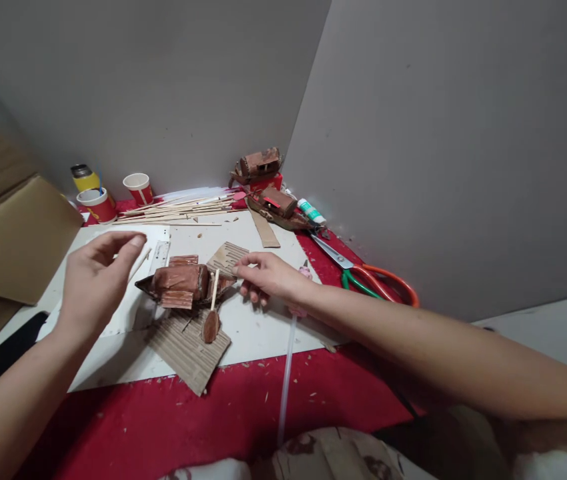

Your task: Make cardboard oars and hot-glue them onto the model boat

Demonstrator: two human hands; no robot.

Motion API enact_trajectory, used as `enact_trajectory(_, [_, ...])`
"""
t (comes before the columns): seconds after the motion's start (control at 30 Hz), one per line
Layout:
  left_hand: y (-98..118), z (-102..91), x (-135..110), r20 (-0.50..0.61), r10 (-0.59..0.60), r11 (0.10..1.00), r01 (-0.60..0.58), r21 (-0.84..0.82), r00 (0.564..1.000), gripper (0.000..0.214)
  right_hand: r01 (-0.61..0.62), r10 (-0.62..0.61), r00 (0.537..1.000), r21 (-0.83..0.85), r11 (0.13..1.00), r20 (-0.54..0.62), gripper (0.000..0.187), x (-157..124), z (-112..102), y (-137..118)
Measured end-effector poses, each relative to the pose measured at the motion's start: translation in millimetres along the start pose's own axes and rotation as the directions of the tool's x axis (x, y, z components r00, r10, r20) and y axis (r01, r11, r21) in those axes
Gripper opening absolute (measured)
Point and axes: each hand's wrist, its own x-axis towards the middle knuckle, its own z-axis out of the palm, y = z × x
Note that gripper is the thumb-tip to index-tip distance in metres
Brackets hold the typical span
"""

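Note:
A small brown cardboard boat model [182, 284] sits on a white sheet [258, 333] laid over the red table. A paddle-shaped stick [211, 320] leans against the model's right side. My right hand [268, 277] rests beside the boat's right end, its fingertips pinching the model's edge. My left hand [96, 277] hovers to the left of the boat with fingers curled, pinching a thin wooden stick [141, 262]. A corrugated cardboard piece [188, 350] lies under and in front of the boat.
Two more boat models [258, 164] [278, 202] stand at the back by the wall corner. Nearby lie a bundle of thin sticks [176, 210], a glue tube [311, 211], orange-and-green scissors [368, 272], two red paper cups [138, 187] and a cardboard box [13, 233].

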Motion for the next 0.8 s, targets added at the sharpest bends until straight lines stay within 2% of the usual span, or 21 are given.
enact_trajectory(0.1, [-24,-13.2,1,-0.028,-0.200,0.974,0.196,-0.117,0.979,0.023,-0.019,0.020,0.999,-0.006,1.000,0.036,0.012,-1,5,-1])
enact_trajectory(0.2, [-45,-18.0,0,0.043,-0.369,0.916,0.371,-0.153,0.929,0.029,-0.034,0.034,0.997,-0.002,0.999,0.068,0.015,1,10,-2])
enact_trajectory(0.27, [-55,-17.6,-2,0.099,-0.429,0.883,0.440,-0.160,0.898,0.035,-0.038,0.037,0.996,0.005,0.999,0.086,0.017,4,13,-1])
enact_trajectory(0.5, [-66,-13.1,-7,0.204,-0.469,0.828,0.508,-0.237,0.860,0.041,-0.019,0.015,0.996,0.047,0.999,0.092,0.021,13,18,7])
enact_trajectory(0.8, [-65,-19.3,-6,0.241,-0.428,0.779,0.491,-0.389,0.871,0.030,-0.016,0.010,0.999,0.111,0.994,0.052,0.025,6,13,-3])
